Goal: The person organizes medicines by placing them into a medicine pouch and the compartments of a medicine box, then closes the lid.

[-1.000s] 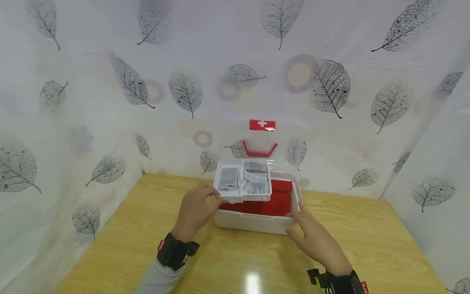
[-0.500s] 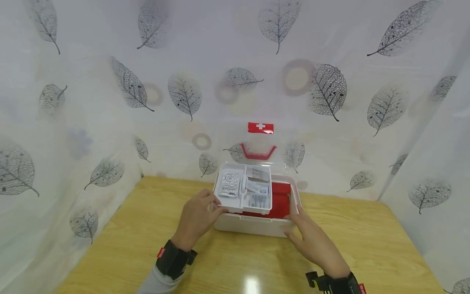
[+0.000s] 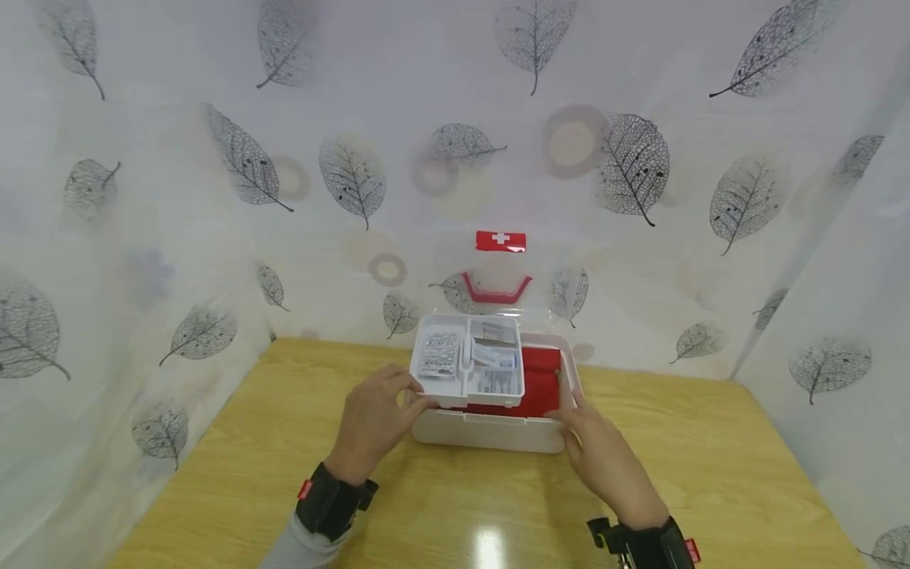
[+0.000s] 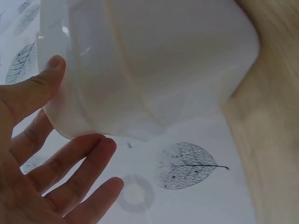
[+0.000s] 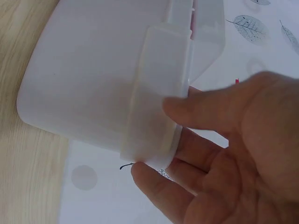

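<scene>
A white tray [image 3: 460, 399] with compartments sits over the left part of a white first-aid box [image 3: 483, 433]. In its left compartment lies a blister pack [image 3: 440, 356]; several small packets [image 3: 495, 357] fill the right side. My left hand [image 3: 371, 423] pinches the tray's front left corner, and the left wrist view shows the thumb [image 4: 57, 63] on the white plastic. At the box's front right corner my right hand [image 3: 613, 466] holds the rim, its thumb [image 5: 175, 109] pressed on the outer wall. Red cloth-like material [image 3: 540, 383] shows inside the box; the tray covers its left part.
The box's clear lid stands raised at the back, with a red handle [image 3: 496, 294] and a red label bearing a white cross [image 3: 501, 241]. Behind the wooden table [image 3: 426, 506] hangs a leaf-patterned curtain [image 3: 355, 261].
The tray has come down and toward the box's front edge, with my left hand still on its corner. My right thumb has closed in against the box wall. The head view has shifted slightly.
</scene>
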`<state>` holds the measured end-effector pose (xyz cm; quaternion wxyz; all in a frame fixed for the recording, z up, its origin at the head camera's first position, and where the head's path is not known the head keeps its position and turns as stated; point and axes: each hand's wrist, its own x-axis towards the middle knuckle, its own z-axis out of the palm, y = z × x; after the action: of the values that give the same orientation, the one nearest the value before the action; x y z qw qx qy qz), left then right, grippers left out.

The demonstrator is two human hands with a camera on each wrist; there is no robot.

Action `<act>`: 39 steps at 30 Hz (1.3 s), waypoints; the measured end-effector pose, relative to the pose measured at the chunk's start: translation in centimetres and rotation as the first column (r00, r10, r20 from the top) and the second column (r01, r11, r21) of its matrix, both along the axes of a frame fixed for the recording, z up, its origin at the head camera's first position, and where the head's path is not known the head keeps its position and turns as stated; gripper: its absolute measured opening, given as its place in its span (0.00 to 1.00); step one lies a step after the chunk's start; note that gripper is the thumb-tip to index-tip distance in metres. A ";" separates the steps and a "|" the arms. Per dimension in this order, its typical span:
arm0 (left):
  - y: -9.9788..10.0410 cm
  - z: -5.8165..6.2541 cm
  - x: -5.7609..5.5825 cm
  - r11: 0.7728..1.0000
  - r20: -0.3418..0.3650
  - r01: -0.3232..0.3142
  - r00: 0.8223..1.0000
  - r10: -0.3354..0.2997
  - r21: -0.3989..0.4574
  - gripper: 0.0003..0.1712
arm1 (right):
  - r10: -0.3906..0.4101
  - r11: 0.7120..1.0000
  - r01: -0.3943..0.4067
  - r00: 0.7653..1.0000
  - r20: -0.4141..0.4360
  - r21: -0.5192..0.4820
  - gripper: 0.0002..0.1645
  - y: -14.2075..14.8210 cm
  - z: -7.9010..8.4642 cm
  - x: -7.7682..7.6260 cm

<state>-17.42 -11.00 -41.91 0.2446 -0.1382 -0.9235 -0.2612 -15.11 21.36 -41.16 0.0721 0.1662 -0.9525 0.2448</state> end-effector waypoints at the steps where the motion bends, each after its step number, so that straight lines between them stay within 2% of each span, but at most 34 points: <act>1: 0.0 0.0 0.0 1.000 0.005 0.001 1.000 -0.001 -0.001 0.15 | -0.009 1.000 0.009 1.000 -0.011 -0.003 0.14 -0.1 0.0 -0.1; 6: -0.1 0.0 -0.1 1.000 0.029 -0.004 1.000 0.004 -0.003 0.16 | -0.053 0.999 0.053 0.998 -0.033 -0.006 0.12 -0.5 -0.1 -0.1; 11: -0.1 0.3 0.1 1.000 0.017 -0.007 1.000 0.007 0.019 0.15 | -0.096 0.995 0.096 0.995 0.000 -0.011 0.14 -0.7 -0.1 0.0; 14: -0.1 0.2 0.1 1.000 0.033 -0.002 0.999 0.001 0.030 0.15 | -0.107 0.994 0.107 0.994 0.016 -0.017 0.14 -0.7 -0.1 -0.1; 19: -0.1 0.1 0.0 0.998 0.084 0.012 0.996 -0.016 0.056 0.14 | -0.105 0.994 0.106 0.994 0.014 -0.025 0.14 -0.6 -0.2 -0.3; 25: -0.1 0.7 0.2 0.995 0.040 0.019 0.999 -0.023 0.100 0.12 | -0.111 0.993 0.112 0.993 0.024 -0.027 0.14 -0.7 -0.2 -0.4; 28: -0.1 0.8 0.3 0.996 0.050 0.031 0.998 -0.036 0.087 0.13 | -0.114 0.993 0.115 0.993 0.021 -0.022 0.14 -0.8 -0.1 -0.4; 33: -0.1 0.8 0.2 0.997 0.106 0.041 0.993 -0.048 0.069 0.15 | -0.115 0.993 0.115 0.993 0.027 -0.016 0.14 -0.8 -0.1 -0.5; 39: -0.1 0.5 0.1 0.997 0.111 0.028 0.993 -0.036 0.076 0.15 | -0.106 0.994 0.107 0.994 0.027 -0.020 0.14 -0.9 -0.1 -0.5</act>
<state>-17.33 -11.10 -41.42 0.1933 -0.1288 -0.9231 -0.3063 -15.62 20.49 -41.23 0.0744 0.1111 -0.9583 0.2527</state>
